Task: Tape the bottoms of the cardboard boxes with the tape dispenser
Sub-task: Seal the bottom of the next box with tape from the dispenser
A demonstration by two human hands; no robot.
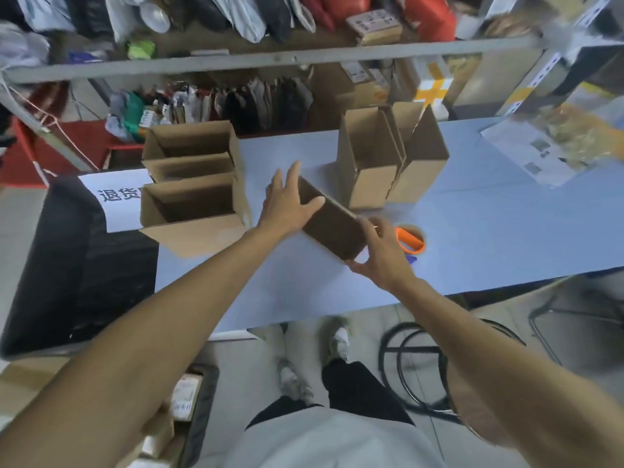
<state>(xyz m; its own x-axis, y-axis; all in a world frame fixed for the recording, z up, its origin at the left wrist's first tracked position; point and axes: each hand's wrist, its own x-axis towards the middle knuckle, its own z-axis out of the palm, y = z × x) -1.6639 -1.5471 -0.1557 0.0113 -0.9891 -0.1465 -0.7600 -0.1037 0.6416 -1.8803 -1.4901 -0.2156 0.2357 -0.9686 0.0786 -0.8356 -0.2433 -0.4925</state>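
Head view: we are looking down at a pale blue tabletop (472,211), and we are taking the cardboard box (332,224) at its centre as our landmark. The box is lying tilted on the tabletop between two bare hands. The left hand (287,201) is resting against the box's far-left end with its fingers (293,170) straight and spread, the thumb lying along the top edge. The right hand (381,255) is holding the near-right corner, its fingers curling round the edge. Just right of the box, partly hidden behind the right hand, an orange tape dispenser (410,240) is lying on the tabletop. Left of the box, two open cartons (192,184) are sitting side by side. Behind the box and to its right, two taller open cartons (391,157) are standing touching each other. Farther behind, a metal shelf (270,59) is carrying bags and parcels, too blurred for us to tell apart.
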